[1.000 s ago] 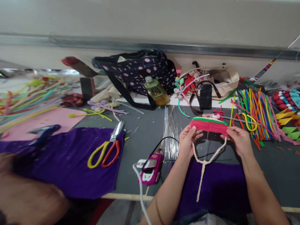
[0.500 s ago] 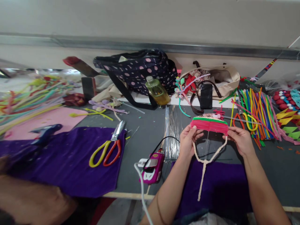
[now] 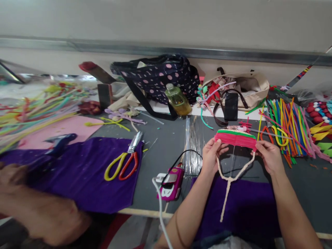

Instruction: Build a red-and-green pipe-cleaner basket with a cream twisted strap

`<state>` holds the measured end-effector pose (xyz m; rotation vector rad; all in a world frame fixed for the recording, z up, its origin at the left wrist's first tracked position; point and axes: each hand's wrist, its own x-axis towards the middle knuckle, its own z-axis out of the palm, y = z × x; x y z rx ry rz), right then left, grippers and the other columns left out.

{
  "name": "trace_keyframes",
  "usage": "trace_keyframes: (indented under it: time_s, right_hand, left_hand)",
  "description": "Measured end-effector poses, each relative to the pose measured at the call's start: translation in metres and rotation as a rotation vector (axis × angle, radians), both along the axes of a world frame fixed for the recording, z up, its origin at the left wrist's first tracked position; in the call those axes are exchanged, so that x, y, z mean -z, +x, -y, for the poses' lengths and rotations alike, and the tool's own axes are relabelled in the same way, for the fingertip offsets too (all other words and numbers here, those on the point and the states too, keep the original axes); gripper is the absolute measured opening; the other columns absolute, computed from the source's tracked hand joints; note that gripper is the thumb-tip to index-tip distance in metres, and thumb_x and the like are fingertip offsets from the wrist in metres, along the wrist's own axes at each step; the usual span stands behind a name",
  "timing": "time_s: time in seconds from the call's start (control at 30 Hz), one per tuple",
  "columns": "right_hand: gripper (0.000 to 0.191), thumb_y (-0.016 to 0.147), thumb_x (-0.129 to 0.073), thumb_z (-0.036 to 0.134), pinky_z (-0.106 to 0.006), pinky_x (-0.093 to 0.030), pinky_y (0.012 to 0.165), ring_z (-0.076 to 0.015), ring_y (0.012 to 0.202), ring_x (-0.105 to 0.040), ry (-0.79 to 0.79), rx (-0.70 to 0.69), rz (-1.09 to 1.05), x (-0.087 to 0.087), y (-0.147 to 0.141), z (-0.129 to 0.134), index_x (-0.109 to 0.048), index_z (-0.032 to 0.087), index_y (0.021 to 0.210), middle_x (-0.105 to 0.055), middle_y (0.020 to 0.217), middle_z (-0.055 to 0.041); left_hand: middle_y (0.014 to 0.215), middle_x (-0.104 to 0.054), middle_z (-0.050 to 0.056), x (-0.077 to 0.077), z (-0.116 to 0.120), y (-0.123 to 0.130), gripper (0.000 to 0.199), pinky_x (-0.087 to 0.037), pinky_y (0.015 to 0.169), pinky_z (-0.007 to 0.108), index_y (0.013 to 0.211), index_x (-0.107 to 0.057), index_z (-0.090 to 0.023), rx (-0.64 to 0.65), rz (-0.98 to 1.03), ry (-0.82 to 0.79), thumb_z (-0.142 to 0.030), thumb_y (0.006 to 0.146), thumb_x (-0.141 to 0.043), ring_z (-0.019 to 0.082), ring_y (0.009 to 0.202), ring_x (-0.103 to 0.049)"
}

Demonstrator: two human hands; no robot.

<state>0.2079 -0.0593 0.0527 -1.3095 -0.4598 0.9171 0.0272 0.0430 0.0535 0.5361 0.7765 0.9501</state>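
Note:
Between my two hands is a pipe-cleaner piece [image 3: 235,140], a flat pink band with a green and cream upper edge. My left hand [image 3: 212,155] pinches its left end, thumb in front. Its right end is pinched by my right hand [image 3: 269,155]. From both ends a cream pipe-cleaner stem [image 3: 226,199] runs down, joins in a Y and hangs as a single tail. A thin clear strand shows inside the Y. Under the tail lies a purple cloth [image 3: 246,204].
Left of my arms are a magenta device [image 3: 172,185] with a cable and a bundle of silvery wires [image 3: 193,148]. Scissors [image 3: 127,157] rest on another purple cloth beside a co-worker's blurred arm [image 3: 44,214]. Coloured pipe cleaners [image 3: 287,124], a phone [image 3: 230,106] and bags [image 3: 155,79] stand behind.
The view has turned slightly left, so most things appear shifted right. My hands keep the same hold on the pipe-cleaner piece. The co-worker's hand at the left has come further into view.

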Motion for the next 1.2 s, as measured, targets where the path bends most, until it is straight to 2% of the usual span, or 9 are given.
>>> trace_keyframes:
  time_s: [0.2,0.4,0.57,0.67,0.8,0.9,1.03,1.2]
  right_hand:
    - [0.026,0.068,-0.077,0.043,-0.026,-0.055,0.052,-0.0127,0.055,-0.061,0.024,0.017,-0.054,-0.001,0.000,0.000,-0.073,0.019,0.078,-0.067,0.066,-0.0005]
    - [0.025,0.062,-0.082,0.037,-0.027,-0.056,0.054,-0.0105,0.054,-0.056,-0.003,0.009,-0.018,-0.005,-0.001,0.001,-0.071,0.018,0.074,-0.063,0.065,0.0017]
    - [0.026,0.061,-0.082,0.037,-0.025,-0.055,0.052,-0.0093,0.052,-0.054,-0.019,0.030,-0.040,-0.003,0.003,0.002,-0.070,0.018,0.075,-0.062,0.064,0.0023]
    - [0.029,0.065,-0.079,0.043,-0.024,-0.053,0.050,-0.0104,0.055,-0.056,-0.017,0.052,-0.040,0.000,0.005,0.002,-0.071,0.018,0.078,-0.065,0.069,-0.0001]
    - [0.032,0.063,-0.081,0.042,-0.025,-0.053,0.053,-0.0107,0.055,-0.057,-0.048,0.081,0.066,0.005,0.005,0.002,-0.072,0.019,0.083,-0.067,0.072,-0.0004]
    - [0.034,0.059,-0.083,0.038,-0.025,-0.053,0.055,-0.0106,0.056,-0.058,-0.083,0.072,0.134,0.008,0.005,0.001,-0.072,0.019,0.085,-0.067,0.073,0.0004]
    - [0.034,0.059,-0.083,0.037,-0.026,-0.052,0.055,-0.0110,0.056,-0.058,-0.082,0.074,0.155,0.009,0.006,0.001,-0.071,0.019,0.085,-0.066,0.073,0.0002]
    - [0.032,0.059,-0.083,0.036,-0.025,-0.052,0.056,-0.0105,0.057,-0.058,-0.076,0.095,0.162,0.008,0.005,0.001,-0.071,0.018,0.083,-0.065,0.071,0.0010]
  left_hand:
    - [0.077,-0.071,0.002,0.002,-0.001,0.000,0.032,-0.057,0.060,0.022,0.086,-0.062,-0.015,0.003,0.000,-0.004,-0.028,0.063,-0.080,0.014,0.066,-0.069]
    - [0.076,-0.071,0.002,0.001,0.000,0.000,0.036,-0.057,0.060,0.022,0.090,-0.063,-0.015,0.014,-0.011,0.015,-0.030,0.063,-0.080,0.013,0.066,-0.068]
    - [0.076,-0.070,0.005,-0.001,-0.001,0.000,0.038,-0.056,0.054,0.025,0.087,-0.064,-0.013,0.022,-0.007,0.051,-0.043,0.067,-0.075,0.017,0.067,-0.068]
    - [0.066,-0.066,0.003,0.001,-0.002,0.000,0.040,-0.048,0.044,0.021,0.079,-0.064,-0.012,-0.020,-0.042,0.074,-0.048,0.067,-0.073,0.013,0.054,-0.063]
    - [0.049,-0.053,-0.003,0.004,-0.004,-0.001,0.042,-0.034,0.035,0.017,0.065,-0.060,-0.012,-0.051,-0.088,0.045,-0.052,0.067,-0.072,0.004,0.036,-0.044]
    - [0.049,-0.049,-0.004,0.004,-0.006,-0.001,0.043,-0.027,0.034,0.016,0.062,-0.058,-0.013,-0.072,-0.081,0.018,-0.053,0.063,-0.074,0.003,0.036,-0.038]
    - [0.047,-0.044,-0.007,0.001,-0.008,-0.003,0.032,-0.020,0.035,0.015,0.067,-0.060,-0.014,-0.072,-0.074,0.018,-0.037,0.056,-0.080,0.002,0.037,-0.032]
    - [0.051,-0.050,-0.004,0.000,-0.010,-0.005,0.026,-0.021,0.036,0.016,0.072,-0.063,-0.013,-0.028,-0.064,0.007,-0.035,0.061,-0.072,0.004,0.040,-0.037]
